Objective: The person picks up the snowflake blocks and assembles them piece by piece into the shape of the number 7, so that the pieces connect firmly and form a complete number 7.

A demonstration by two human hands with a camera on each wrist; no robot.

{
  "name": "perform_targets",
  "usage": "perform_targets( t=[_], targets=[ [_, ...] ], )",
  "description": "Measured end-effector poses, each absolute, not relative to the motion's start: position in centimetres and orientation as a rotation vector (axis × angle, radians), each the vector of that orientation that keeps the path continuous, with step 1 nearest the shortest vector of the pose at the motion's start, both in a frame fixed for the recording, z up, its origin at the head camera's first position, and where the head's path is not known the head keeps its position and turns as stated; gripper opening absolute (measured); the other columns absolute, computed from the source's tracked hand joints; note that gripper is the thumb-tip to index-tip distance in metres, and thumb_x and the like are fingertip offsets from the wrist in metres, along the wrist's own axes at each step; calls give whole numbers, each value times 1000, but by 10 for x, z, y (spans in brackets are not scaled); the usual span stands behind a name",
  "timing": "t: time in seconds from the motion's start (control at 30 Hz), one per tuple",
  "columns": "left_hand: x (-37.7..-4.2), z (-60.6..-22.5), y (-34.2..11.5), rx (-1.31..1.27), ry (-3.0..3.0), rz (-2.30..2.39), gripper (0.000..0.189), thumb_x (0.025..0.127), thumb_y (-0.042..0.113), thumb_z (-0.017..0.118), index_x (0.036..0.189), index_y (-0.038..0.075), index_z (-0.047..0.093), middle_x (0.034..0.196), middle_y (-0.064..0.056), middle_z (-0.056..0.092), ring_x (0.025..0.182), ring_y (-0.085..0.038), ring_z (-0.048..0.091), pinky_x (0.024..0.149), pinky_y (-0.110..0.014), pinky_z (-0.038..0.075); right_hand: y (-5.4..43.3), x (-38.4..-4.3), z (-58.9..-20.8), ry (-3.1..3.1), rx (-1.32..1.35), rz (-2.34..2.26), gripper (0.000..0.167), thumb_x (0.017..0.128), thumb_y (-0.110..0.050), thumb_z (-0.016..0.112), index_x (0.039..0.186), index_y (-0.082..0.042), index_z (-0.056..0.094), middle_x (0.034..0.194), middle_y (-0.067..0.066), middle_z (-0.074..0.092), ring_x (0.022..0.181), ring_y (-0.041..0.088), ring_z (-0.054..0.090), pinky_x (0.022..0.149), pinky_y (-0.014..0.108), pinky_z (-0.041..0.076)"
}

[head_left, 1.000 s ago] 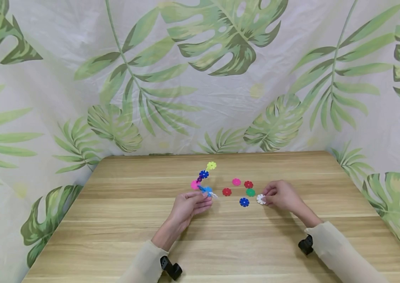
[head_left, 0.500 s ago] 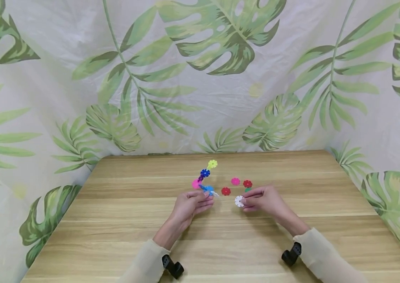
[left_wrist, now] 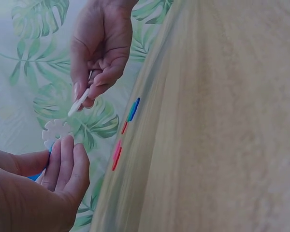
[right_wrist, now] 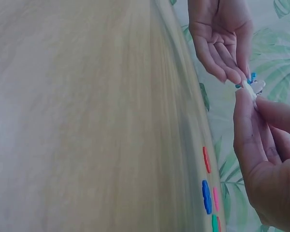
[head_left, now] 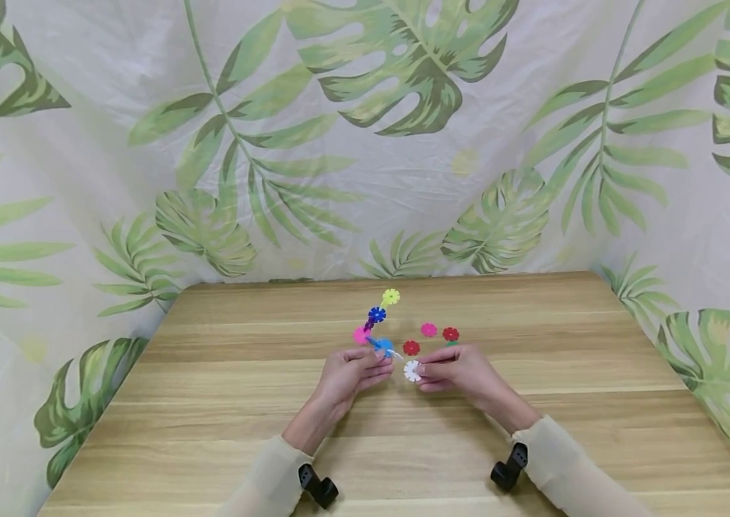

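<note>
White disc [head_left: 412,371], held in a closed thumb-and-finger pinch by R hand [head_left: 461,373], hovers just beside the linked chain [head_left: 375,317] L hand [head_left: 348,377] pinches nr its end: joining step, I'd say, & next move prob. needs edges lined up.

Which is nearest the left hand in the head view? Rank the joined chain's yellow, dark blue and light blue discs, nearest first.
1. Light blue disc: at the fingertips of the left hand.
2. Dark blue disc: beyond it, slightly left.
3. Yellow disc: farthest out, right of the dark blue one.
</note>
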State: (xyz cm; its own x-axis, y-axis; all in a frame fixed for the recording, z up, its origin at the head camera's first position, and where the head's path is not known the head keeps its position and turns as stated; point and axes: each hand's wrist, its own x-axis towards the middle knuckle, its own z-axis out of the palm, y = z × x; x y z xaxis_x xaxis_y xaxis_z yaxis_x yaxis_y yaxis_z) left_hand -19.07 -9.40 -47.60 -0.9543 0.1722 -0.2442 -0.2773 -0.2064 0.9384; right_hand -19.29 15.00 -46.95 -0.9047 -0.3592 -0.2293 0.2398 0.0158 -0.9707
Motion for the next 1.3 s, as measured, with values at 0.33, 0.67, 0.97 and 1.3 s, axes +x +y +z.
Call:
perform_targets(
  t=[0.33,0.67,0.97,1.3],
  targets=[
    [-189,-479,-93,-120,1785,2222,24,100,3,67,120,-11,67,109,-23,79,100,-28,80,98,-42,65,144,-194,-468,1868,-118,-1965,33,94,0,76,122,17,68,97,14,81,80,18,80,81,35,70],
    [-187,-479,-92,-101,1795,2204,24,100,3,68,120,-11,67,106,-20,80,98,-26,80,99,-42,65,146,-195,-470,1840,-115,-1987,34,94,1,74,123,18,66,94,10,80,78,16,79,81,33,70],
    [-184,-480,-91,-110,1803,2190,22,99,2,67,116,-11,67,98,-13,81,93,-23,81,96,-41,66,139,-193,-467,1893,-86,-1970,30,93,4,74,119,18,67,93,12,80,75,16,78,80,35,70],
    [-183,-481,-92,-135,1848,2178,23,101,4,65,119,-11,67,97,-12,81,93,-23,81,95,-41,67,130,-195,-467,1905,-44,-1960,28,93,6,72,118,17,67,92,13,79,75,15,77,78,33,70]
  ],
)
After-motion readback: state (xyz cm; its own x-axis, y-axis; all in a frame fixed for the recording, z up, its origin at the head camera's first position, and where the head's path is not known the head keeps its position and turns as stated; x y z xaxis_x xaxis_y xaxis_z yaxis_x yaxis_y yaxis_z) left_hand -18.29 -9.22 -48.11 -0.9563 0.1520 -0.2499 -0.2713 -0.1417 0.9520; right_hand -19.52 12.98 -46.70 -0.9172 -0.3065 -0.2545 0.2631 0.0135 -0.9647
